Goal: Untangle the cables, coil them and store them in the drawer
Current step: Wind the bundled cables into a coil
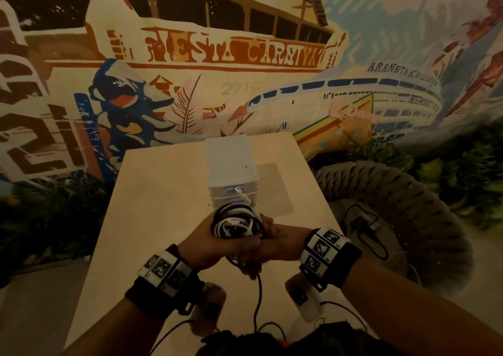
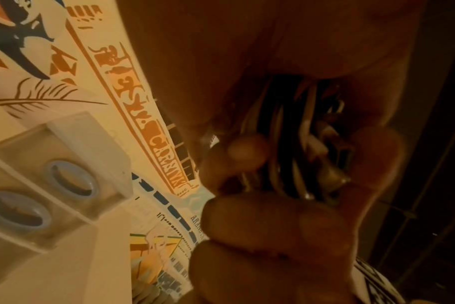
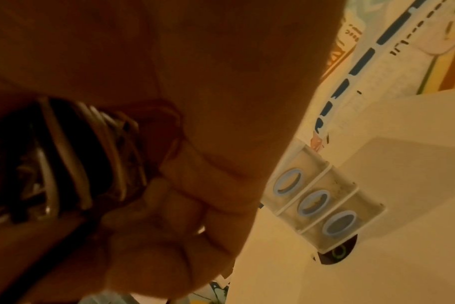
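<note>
A coil of black and white cables (image 1: 236, 223) is held over the pale table (image 1: 152, 219), just in front of the small translucent drawer unit (image 1: 231, 170). My left hand (image 1: 231, 246) grips the coil from the left and below, and my right hand (image 1: 272, 236) clasps it from the right, the two hands touching. A loose black cable end (image 1: 258, 295) hangs from the hands toward me. A white plug end (image 1: 246, 196) sticks up from the coil. The left wrist view shows the cables (image 2: 299, 144) between curled fingers (image 2: 247, 152). In the right wrist view the coil (image 3: 65, 164) is in shadow. The drawers (image 3: 314, 202) are closed.
The drawer unit has blue ring handles (image 2: 70, 179). A woven round seat (image 1: 413, 206) stands right of the table with a black cable and adapter (image 1: 364, 227) on it. A painted wall (image 1: 217, 56) rises behind the table. Dark cables (image 1: 272, 331) trail near the front edge.
</note>
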`<state>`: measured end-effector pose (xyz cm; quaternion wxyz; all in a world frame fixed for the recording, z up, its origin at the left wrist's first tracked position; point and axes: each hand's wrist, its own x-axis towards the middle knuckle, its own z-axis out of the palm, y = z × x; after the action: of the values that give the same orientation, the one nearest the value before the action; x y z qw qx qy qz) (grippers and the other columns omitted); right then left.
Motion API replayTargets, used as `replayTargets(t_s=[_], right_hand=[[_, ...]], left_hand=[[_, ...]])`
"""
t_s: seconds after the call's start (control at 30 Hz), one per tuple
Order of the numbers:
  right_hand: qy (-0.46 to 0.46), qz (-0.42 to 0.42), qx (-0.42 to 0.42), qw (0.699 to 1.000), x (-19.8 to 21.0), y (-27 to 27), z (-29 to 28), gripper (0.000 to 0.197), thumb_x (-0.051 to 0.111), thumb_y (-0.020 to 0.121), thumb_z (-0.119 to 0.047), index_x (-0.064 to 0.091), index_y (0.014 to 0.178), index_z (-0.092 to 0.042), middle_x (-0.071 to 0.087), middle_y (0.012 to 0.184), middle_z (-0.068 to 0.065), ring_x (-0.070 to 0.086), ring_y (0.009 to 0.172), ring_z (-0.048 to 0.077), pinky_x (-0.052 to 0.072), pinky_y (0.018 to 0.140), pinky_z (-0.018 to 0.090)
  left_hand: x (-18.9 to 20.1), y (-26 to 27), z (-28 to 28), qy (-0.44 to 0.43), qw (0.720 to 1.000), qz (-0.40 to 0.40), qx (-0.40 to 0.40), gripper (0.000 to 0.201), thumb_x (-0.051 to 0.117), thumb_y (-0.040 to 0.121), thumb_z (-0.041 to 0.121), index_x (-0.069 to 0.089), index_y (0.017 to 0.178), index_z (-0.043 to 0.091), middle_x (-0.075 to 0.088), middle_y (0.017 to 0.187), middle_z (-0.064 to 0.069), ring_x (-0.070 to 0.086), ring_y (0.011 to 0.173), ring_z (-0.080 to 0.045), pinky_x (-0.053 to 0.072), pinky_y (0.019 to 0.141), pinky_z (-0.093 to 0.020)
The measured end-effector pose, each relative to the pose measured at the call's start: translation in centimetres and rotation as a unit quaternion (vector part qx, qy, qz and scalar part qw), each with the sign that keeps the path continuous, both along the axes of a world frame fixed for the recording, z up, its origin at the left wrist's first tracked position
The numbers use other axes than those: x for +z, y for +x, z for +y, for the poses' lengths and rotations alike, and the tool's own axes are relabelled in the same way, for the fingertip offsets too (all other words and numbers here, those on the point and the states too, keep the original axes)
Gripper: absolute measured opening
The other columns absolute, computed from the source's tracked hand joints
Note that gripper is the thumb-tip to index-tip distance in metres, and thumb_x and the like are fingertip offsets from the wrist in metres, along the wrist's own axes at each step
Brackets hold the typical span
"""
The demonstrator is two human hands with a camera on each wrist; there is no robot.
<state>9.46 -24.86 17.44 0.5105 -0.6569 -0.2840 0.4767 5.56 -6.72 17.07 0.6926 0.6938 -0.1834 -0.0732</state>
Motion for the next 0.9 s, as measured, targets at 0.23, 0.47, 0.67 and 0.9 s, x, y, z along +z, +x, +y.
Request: replayTargets(t_s=[0.23,0.47,0.67,0.9], right_hand=[[-0.034,-0.026,-0.054,0.998,-1.6,0.1,-1.0,0.017,0.060,0.100,-0.020,0.072,0.111,-0.016,0.067,0.099,0.004,0.057,0.073,0.011,0.052,0.077,0.035],[-0.101,-0.063,0.007,0.993,-1.8,0.4,-0.5,0.036,0.049,0.105,-0.031,0.066,0.123,-0.004,0.067,0.093,0.010,0.064,0.082,0.021,0.056,0.082,0.037],[-0.090,-0.059,-0.046,0.993,-2.4,0.3,-0.8,0.029,0.055,0.103,-0.029,0.072,0.114,-0.009,0.067,0.082,-0.003,0.065,0.073,0.012,0.056,0.077,0.028],[-0.054,0.177,-0.076,0.980,-3.1,0.2,-1.1,0.015,0.054,0.100,-0.007,0.069,0.102,-0.004,0.071,0.093,0.014,0.072,0.083,0.028,0.060,0.085,0.044]], left_hand=[[1.6,0.3,1.4,0.085,0.994,-0.017,0.061,0.011,0.076,0.088,0.011,0.072,0.097,0.006,0.075,0.092,-0.006,0.071,0.095,-0.021,0.056,0.089,-0.035],[0.4,0.1,1.1,0.248,0.968,-0.011,0.046,0.012,0.074,0.085,0.029,0.072,0.093,0.020,0.072,0.081,-0.004,0.069,0.074,-0.020,0.057,0.071,-0.046],[0.5,0.0,1.6,0.282,0.958,-0.009,0.046,0.019,0.072,0.084,0.037,0.071,0.092,0.021,0.072,0.080,-0.003,0.069,0.073,-0.021,0.058,0.070,-0.041],[1.7,-0.3,-0.3,0.539,0.832,-0.126,-0.030,0.019,0.064,0.090,0.047,0.066,0.100,0.032,0.070,0.092,0.012,0.062,0.082,-0.007,0.052,0.075,-0.027]])
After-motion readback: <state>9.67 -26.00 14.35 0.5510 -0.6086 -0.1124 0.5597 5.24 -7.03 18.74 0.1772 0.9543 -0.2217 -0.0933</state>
